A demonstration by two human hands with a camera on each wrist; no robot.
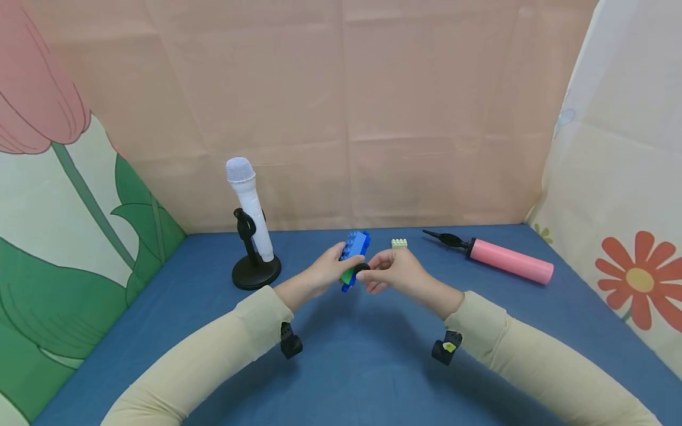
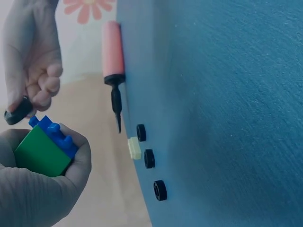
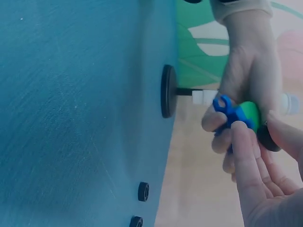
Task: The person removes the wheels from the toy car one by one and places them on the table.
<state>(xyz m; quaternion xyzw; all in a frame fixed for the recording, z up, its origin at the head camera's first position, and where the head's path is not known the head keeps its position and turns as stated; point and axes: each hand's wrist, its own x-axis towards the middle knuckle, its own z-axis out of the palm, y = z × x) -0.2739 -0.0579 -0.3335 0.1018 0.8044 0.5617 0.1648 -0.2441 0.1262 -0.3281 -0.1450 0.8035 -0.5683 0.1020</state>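
My left hand (image 1: 324,271) grips a blue and green toy brick assembly (image 1: 356,242) above the table. Its green block (image 2: 42,151) and the blue studded part with small prongs show in the left wrist view. Between thumb and fingers my right hand (image 1: 398,272) pinches a black toy wheel (image 2: 19,111), close beside the bricks. Whether the wheel touches them I cannot tell. Several loose black wheels lie on the table in the left wrist view, one of them a wheel (image 2: 160,190) nearest the camera. By them sits a pale yellow-green brick (image 1: 399,243).
At the left stands a white microphone (image 1: 250,201) in a black stand with a round base (image 1: 257,273). A pink hand pump (image 1: 511,261) with a black nozzle lies at the back right. Blue cloth (image 1: 367,378) covers the table, with fabric walls behind and at both sides.
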